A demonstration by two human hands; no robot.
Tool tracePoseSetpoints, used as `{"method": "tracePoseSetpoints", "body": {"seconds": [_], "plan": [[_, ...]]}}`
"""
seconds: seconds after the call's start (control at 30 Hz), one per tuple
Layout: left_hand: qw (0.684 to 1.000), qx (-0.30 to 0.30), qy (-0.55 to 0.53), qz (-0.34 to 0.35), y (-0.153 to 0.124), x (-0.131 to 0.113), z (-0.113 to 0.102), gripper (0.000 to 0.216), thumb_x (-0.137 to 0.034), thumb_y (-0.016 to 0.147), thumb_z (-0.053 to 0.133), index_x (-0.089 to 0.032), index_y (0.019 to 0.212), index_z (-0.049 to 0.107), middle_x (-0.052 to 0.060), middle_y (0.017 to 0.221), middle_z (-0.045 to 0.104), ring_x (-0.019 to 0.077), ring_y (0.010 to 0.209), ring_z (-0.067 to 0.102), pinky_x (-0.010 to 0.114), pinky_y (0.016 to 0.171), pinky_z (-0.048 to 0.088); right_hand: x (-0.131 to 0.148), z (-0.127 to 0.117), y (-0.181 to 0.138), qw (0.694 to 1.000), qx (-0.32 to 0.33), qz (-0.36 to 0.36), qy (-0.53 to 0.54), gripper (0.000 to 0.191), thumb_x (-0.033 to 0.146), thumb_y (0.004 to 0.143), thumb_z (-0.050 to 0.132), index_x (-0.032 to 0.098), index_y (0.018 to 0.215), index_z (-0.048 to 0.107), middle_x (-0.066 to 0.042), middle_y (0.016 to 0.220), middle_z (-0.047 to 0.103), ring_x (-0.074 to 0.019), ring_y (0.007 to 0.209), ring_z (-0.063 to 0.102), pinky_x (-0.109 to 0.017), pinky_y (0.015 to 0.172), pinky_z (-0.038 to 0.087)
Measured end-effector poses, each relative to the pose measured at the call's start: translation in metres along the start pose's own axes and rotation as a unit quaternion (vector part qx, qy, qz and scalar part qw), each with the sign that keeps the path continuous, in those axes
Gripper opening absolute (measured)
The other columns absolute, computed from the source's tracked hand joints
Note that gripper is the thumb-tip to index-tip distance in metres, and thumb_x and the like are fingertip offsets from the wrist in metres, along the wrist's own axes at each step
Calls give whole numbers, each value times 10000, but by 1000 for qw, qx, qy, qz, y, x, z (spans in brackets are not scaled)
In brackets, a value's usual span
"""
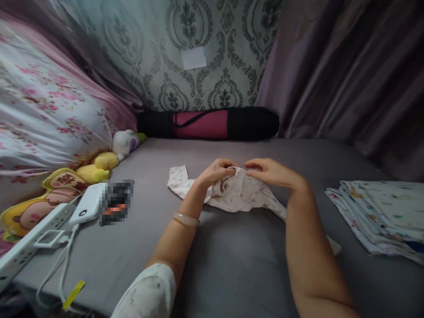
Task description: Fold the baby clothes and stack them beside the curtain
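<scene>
A small cream baby garment [240, 194] with a faint print lies crumpled on the grey bed sheet [232, 256], one sleeve stretched out to the left. My left hand [217, 171] is closed on the garment's upper edge, fingers curled into the cloth. Facing it, my right hand [271, 172] pinches the same edge from the right. The two hands nearly meet above the cloth. A pale bangle [186, 219] sits on my left wrist.
A stack of folded printed cloths [380, 216] lies at the right. At the left are a white power strip [36, 234], a white charger block [88, 207] with cables, plush toys [99, 165] and a floral pillow [43, 110]. A rolled pink mat in a black bag [208, 123] lies against the wall.
</scene>
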State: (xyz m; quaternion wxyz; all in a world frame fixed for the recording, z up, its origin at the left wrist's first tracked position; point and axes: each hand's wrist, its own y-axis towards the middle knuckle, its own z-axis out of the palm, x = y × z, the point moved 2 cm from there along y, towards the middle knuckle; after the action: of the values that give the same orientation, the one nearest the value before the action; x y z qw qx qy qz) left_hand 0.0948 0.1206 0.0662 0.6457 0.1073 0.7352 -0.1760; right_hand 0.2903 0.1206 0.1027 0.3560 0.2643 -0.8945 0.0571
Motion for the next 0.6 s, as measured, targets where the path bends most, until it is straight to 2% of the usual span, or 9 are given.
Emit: {"method": "tracePoseSetpoints", "body": {"seconds": [0.07, 0.13, 0.3, 0.4, 0.5, 0.6], "plan": [[1000, -21, -9, 6, -1, -1, -2, 160, -210, 737, 624, -126, 872, 649, -28, 676, 557, 54, 457, 481, 157, 364, 370, 9, 12, 7, 998, 48, -32, 40, 311, 383, 792, 626, 220, 1048, 696, -56, 1013, 705, -209, 934, 635, -301, 824, 482], [999, -34, -12, 12, -2, -1, -4, 111, -200, 740, 621, -123, 820, 619, -41, 659, 527, 48, 437, 473, 163, 366, 377, 11, 21, 14, 997, 55, -31, 53, 306, 383, 780, 632, 206, 1022, 692, -46, 959, 702, -196, 862, 631, -277, 746, 479], [998, -53, 34, 22, -3, 2, -13, 61, -150, 761, 599, -135, 820, 595, -49, 610, 534, 64, 452, 506, 186, 442, 411, -3, 28, 25, 999, -8, 23, 32, 244, 387, 795, 565, 170, 839, 669, -17, 733, 635, -154, 658, 552, -245, 569, 391], [990, -100, 91, 42, -3, 3, -24, 61, -138, 756, 616, -134, 817, 620, -23, 645, 586, 71, 550, 538, 181, 522, 409, -18, 23, 27, 994, -70, 80, 32, 246, 389, 798, 537, 167, 755, 632, -4, 666, 585, -133, 601, 501, -241, 530, 342], [976, -158, 133, 76, -8, 1, -37, 166, -266, 766, 670, -143, 875, 644, 10, 764, 632, 81, 629, 539, 193, 560, 402, -36, 20, 27, 982, -121, 139, 29, 262, 404, 787, 535, 169, 708, 620, -2, 635, 563, -132, 586, 486, -242, 521, 324], [957, -199, 189, 95, -16, -3, -46, 239, -373, 761, 677, -143, 819, 641, 11, 735, 614, 90, 633, 512, 207, 564, 380, -53, 23, 29, 973, -144, 176, 38, 281, 433, 766, 551, 170, 707, 630, -7, 632, 568, -137, 594, 499, -237, 517, 329]]}}
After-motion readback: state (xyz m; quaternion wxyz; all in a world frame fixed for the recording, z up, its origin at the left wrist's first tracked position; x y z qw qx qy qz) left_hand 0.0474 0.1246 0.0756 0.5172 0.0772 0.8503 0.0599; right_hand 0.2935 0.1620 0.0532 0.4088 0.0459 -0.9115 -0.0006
